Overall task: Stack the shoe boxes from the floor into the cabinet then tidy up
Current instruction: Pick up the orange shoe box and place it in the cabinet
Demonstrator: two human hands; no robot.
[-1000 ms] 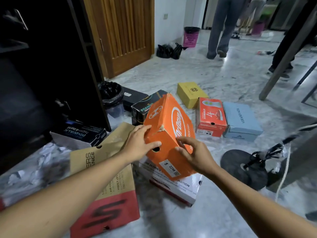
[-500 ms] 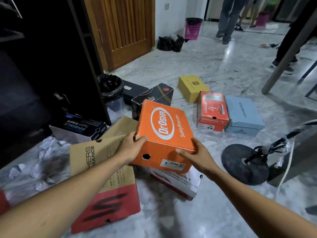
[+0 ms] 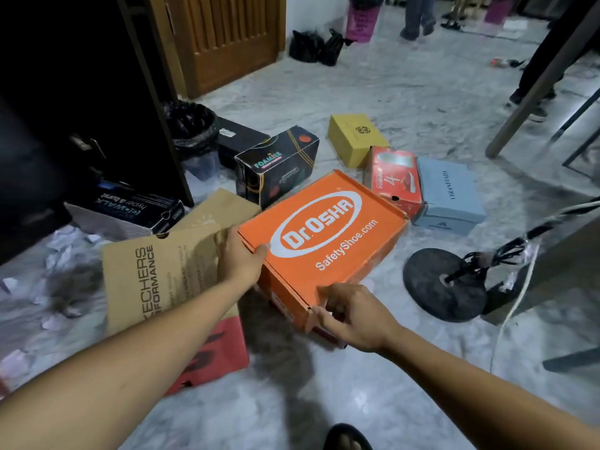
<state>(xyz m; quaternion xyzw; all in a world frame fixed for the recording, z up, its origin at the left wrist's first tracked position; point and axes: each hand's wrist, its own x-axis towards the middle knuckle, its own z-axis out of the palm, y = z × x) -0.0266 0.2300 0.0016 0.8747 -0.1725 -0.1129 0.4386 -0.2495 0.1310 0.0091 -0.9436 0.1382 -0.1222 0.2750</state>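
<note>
**Orange box gripped at two corners**

Orange cardboard shoe box [image 3: 324,235], lid up and printed "Dr.OSHA SafetyShoe.com", was held by both hands low over the grey marble floor [image 3: 406,92]. The left hand [image 3: 240,254] gripped its left corner, thumb on the lid and fingers down the side. The right hand [image 3: 354,316] pinched the near corner, fingers curled over the lid's edge. The box lay over a lower box [image 3: 329,336] of which only red slivers showed. Whether it rested on that one could not be told.

Just left of the left hand lay a tan-and-red cardboard Skechers box [image 3: 156,277]. Behind it, at the foot of the dark cabinet [image 3: 81,92], sat a black-and-white Go Walk box [image 3: 130,209]. Beyond the orange box stood a black Foamies box [image 3: 276,167], a yellow box [image 3: 355,138], a red box [image 3: 394,180] and, touching it, a pale blue box [image 3: 448,193]. A black round stand base [image 3: 435,280] lay to the right. Crumpled white paper scraps [image 3: 61,241] littered the floor by the cabinet. A bin with a black liner [image 3: 191,134] stood beside the cabinet's edge. A wooden door [image 3: 224,37] closed the floor's far edge.
</note>
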